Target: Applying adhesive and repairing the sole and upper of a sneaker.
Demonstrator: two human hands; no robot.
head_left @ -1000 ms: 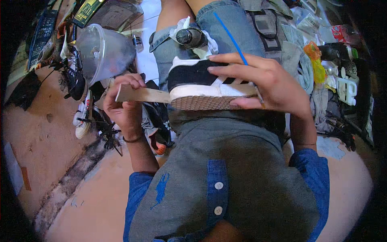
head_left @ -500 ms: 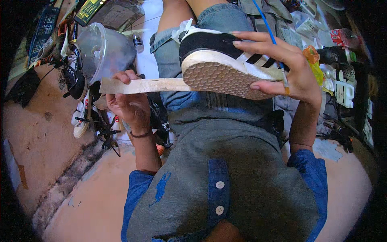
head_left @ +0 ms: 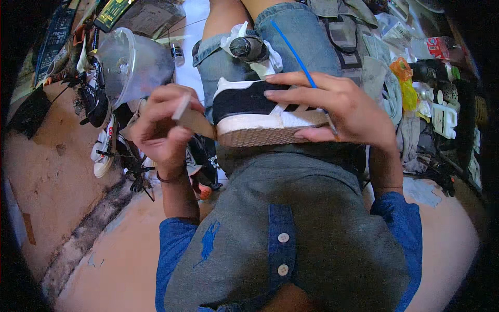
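Observation:
A black-and-white sneaker [head_left: 244,104] with a honeycomb-patterned sole is held sideways over my lap by my right hand [head_left: 343,109], fingers along the upper and thumb against the sole. A thin blue-handled brush [head_left: 295,48] is also held in that hand, its tip end down by my thumb. My left hand [head_left: 161,125] grips a pale, flat strip [head_left: 197,122], which extends to the sneaker's left end at the sole. A black bottle [head_left: 243,48] wrapped in white tissue [head_left: 270,63] rests between my thighs, beyond the sneaker.
At left lie a clear plastic tub [head_left: 117,67], sneakers [head_left: 104,150], a small bottle [head_left: 177,54] and black cords. At right are grey fabric items [head_left: 343,28], a yellow bag [head_left: 409,93], a white jug [head_left: 443,118], a red-labelled plastic bottle [head_left: 437,47] and other clutter.
The sneaker was tilted up and rightward half a second ago and is now lower and more level. My left hand has turned the strip, which now angles toward me.

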